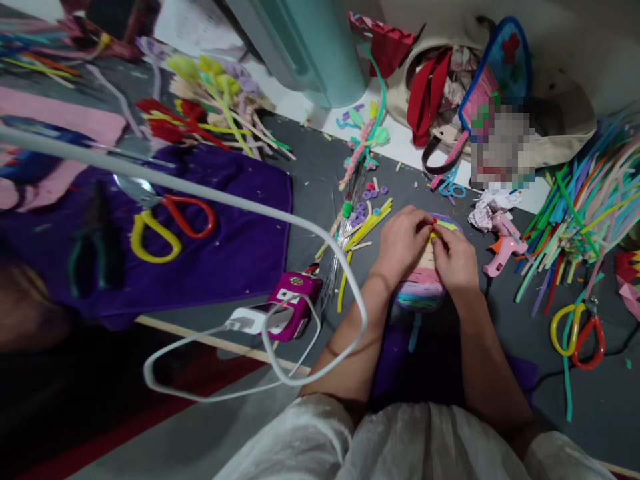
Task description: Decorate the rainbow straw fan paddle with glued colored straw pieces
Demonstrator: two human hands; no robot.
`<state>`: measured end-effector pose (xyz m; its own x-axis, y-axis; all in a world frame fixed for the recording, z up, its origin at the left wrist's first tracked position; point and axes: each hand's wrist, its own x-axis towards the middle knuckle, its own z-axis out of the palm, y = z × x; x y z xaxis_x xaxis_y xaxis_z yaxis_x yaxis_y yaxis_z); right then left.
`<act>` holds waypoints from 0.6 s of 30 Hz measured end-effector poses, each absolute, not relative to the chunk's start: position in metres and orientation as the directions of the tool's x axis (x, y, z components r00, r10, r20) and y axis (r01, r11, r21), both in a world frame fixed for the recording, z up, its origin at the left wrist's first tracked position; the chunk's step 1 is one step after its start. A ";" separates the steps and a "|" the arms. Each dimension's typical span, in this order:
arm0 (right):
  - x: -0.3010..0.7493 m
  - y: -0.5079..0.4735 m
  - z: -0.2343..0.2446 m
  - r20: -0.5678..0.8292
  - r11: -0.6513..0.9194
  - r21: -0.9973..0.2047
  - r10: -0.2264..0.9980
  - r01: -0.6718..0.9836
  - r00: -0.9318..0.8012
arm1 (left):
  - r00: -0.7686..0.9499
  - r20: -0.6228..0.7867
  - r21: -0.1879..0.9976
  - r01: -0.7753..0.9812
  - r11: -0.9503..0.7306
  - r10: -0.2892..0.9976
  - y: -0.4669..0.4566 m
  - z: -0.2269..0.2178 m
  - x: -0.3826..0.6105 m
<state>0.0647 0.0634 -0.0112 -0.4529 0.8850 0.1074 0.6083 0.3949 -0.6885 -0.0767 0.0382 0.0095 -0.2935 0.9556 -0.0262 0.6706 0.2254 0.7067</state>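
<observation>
Over a rainbow-striped panel with a rounded outline (425,280), apparently made of fuzzy pipe cleaners, my two hands meet at its upper part. My left hand (403,241) pinches a small red piece (434,221) between thumb and fingertips. Close against it, my right hand (456,257) has its fingers pressed together at the same spot, where a bit of yellow also shows. What exactly the right fingertips grip is hidden. A short blue stem (415,332) sticks out below the panel, towards my body.
A pink glue gun (504,245) lies to the right, beside pipe cleaners (575,207) and scissors (577,337). Left are purple beads (359,215), a magenta device (295,303) with a white cable (345,257) looping near my left arm, pliers (95,250) and more scissors (157,233).
</observation>
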 end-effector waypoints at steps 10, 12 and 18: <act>0.065 0.064 -0.010 0.055 0.393 -0.651 0.877 0.649 -0.476 | -0.287 -0.033 0.748 0.628 0.214 0.957 0.039 0.007 -0.080; 0.064 0.064 -0.010 0.057 0.390 -0.654 0.880 0.648 -0.472 | -0.307 -0.026 0.788 0.580 0.208 0.951 0.039 0.005 -0.083; 0.065 0.063 -0.010 0.086 0.388 -0.674 0.886 0.629 -0.455 | -0.455 -0.013 0.850 0.464 0.249 0.891 0.039 0.005 -0.094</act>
